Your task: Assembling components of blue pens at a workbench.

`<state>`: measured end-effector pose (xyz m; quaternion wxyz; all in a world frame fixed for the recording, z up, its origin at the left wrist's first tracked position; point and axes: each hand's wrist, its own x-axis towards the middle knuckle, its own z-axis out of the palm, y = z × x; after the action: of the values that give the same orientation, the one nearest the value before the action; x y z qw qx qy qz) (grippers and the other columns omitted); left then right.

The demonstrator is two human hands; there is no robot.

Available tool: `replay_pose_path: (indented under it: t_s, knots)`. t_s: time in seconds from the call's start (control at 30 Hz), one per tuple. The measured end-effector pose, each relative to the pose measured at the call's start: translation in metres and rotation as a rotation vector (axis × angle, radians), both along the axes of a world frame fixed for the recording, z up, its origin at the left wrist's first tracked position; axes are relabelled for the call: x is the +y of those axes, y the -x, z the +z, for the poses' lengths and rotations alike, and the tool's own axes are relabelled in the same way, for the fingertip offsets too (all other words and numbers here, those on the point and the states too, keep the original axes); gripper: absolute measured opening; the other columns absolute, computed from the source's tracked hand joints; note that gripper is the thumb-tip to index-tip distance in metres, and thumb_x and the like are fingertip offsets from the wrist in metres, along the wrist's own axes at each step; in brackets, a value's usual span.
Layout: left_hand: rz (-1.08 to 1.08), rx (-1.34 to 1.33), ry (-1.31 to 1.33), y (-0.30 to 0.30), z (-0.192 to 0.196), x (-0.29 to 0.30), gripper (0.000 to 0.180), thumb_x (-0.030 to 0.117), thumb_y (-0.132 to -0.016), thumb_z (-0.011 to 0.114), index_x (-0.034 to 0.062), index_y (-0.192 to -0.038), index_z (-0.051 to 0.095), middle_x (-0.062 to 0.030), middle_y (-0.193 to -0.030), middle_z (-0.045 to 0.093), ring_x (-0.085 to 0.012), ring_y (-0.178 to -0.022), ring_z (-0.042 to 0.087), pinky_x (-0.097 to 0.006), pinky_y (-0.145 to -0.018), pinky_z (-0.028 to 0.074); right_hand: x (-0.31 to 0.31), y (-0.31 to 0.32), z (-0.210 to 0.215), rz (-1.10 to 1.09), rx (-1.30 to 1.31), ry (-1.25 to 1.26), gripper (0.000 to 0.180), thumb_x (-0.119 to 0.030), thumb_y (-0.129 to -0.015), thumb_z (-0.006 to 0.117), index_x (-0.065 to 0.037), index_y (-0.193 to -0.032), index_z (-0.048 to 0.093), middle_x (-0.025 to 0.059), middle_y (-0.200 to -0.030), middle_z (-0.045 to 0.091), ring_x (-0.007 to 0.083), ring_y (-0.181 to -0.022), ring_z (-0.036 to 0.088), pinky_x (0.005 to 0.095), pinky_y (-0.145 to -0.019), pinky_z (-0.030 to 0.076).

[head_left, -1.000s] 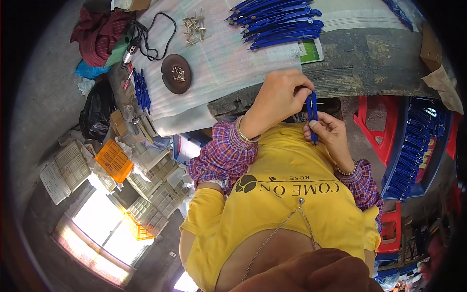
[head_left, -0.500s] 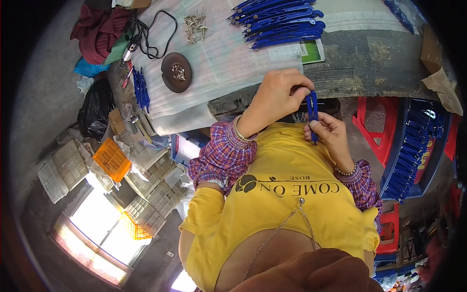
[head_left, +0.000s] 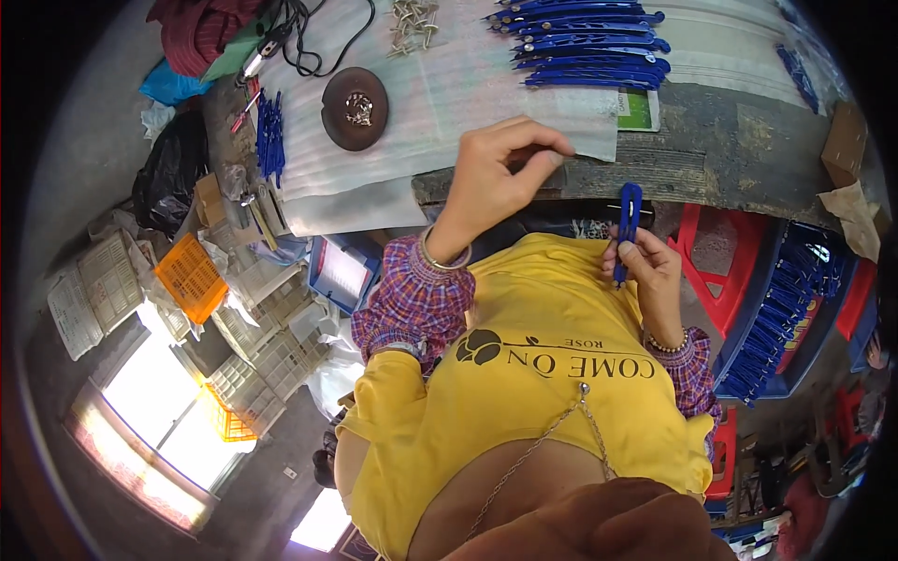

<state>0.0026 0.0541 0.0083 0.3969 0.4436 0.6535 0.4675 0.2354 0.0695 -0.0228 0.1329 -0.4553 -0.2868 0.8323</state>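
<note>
My right hand (head_left: 644, 268) holds a slim blue plastic piece (head_left: 629, 213) upright in front of my yellow shirt, just below the workbench's dark wooden edge (head_left: 711, 168). My left hand (head_left: 496, 178) hovers over the near edge of the white sheet (head_left: 440, 84) on the bench. Its fingertips are pinched together and I see nothing between them. It sits apart from the blue piece, to that piece's left. A heap of similar blue pieces (head_left: 585, 51) lies at the far side of the bench.
A brown round dish (head_left: 355, 107) with small metal parts and a pile of metal bits (head_left: 412, 19) lie on the sheet. More blue pieces (head_left: 269, 140) sit at the left, a crate of them (head_left: 776, 323) at the right by a red stool (head_left: 716, 271). An orange basket (head_left: 192, 276) stands below left.
My left hand has let go of the top of the blue piece and moved left and away onto the sheet's edge. My right hand still holds the piece.
</note>
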Motion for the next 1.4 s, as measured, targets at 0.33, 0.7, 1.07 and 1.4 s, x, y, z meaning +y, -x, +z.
replay_pose_path:
  t_s: [0.33, 0.7, 1.07, 1.4]
  knots:
    - [0.237, 0.074, -0.043, 0.078, 0.011, -0.086, 0.014, -0.010, -0.075, 0.055, -0.0026, -0.084, 0.064, -0.0057, -0.085, 0.063, -0.0117, -0.078, 0.060, -0.021, -0.067, 0.048, 0.000, -0.008, 0.007, -0.041, -0.071, -0.160, 0.025, -0.009, -0.090, 0.052, 0.006, -0.110, 0.053, 0.0059, -0.083, 0.057, 0.0116, -0.072, 0.053, 0.0223, -0.063, 0.043]
    - [1.260, 1.048, 0.240, 0.282, -0.022, -0.328, 0.032, 0.008, -0.069, 0.062, 0.0079, -0.101, 0.060, -0.0122, -0.088, 0.064, -0.0262, -0.080, 0.063, -0.035, -0.070, 0.050, -0.002, -0.001, 0.002, 0.044, -0.077, -0.248, 0.027, -0.012, -0.091, 0.053, 0.005, -0.112, 0.054, 0.0061, -0.082, 0.058, 0.0126, -0.069, 0.055, 0.0227, -0.061, 0.044]
    - [1.179, 1.253, 0.685, 0.355, -0.066, -0.377, 0.035, 0.022, -0.070, 0.061, 0.0077, -0.101, 0.060, -0.0174, -0.093, 0.063, -0.0348, -0.092, 0.058, -0.045, -0.079, 0.044, -0.014, -0.004, 0.013, -0.100, -0.131, -0.266, 0.027, -0.010, -0.090, 0.054, 0.007, -0.110, 0.053, 0.0081, -0.082, 0.058, 0.0134, -0.068, 0.054, 0.0263, -0.063, 0.046]
    - [1.186, 1.005, 0.362, 0.338, -0.070, -0.353, 0.028, 0.012, -0.080, 0.051, -0.0033, -0.103, 0.055, -0.0143, -0.079, 0.063, -0.0288, -0.069, 0.061, -0.035, -0.064, 0.048, -0.005, -0.010, 0.014, -0.126, -0.181, -0.293, 0.031, -0.012, -0.089, 0.055, 0.006, -0.114, 0.053, 0.0052, -0.083, 0.059, 0.0115, -0.069, 0.057, 0.0228, -0.059, 0.046]
